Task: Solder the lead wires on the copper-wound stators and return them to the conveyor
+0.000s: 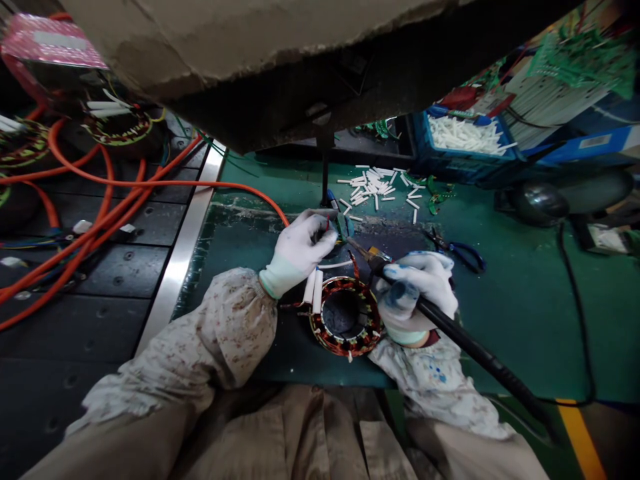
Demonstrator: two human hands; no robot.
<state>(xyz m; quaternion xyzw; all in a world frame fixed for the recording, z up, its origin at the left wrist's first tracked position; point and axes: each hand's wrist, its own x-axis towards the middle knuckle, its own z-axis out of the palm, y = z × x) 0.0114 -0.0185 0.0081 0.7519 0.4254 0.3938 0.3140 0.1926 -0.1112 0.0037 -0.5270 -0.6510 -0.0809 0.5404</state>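
Observation:
A wound motor stator (345,317) with copper-coloured coils lies flat between my hands, two white sleeves (313,290) on leads at its upper left. Above those sleeves, my left hand (303,247), in a white glove, is closed in a pinch; a thin red wire (328,224) shows at its fingertips. My right hand (417,287), also gloved, is wrapped round the black handle of a soldering iron (450,327). The iron's metal end points left, towards a lead (355,263) rising from the stator. My left fingers partly hide what they pinch.
Cut white tubes (373,187) lie scattered behind my hands; a blue bin (460,157) holds more. Pliers (463,255) rest at right, near a black cable (575,307). An orange hose (225,185) crosses from other stators (120,127) at left. A large cover (250,40) hangs overhead.

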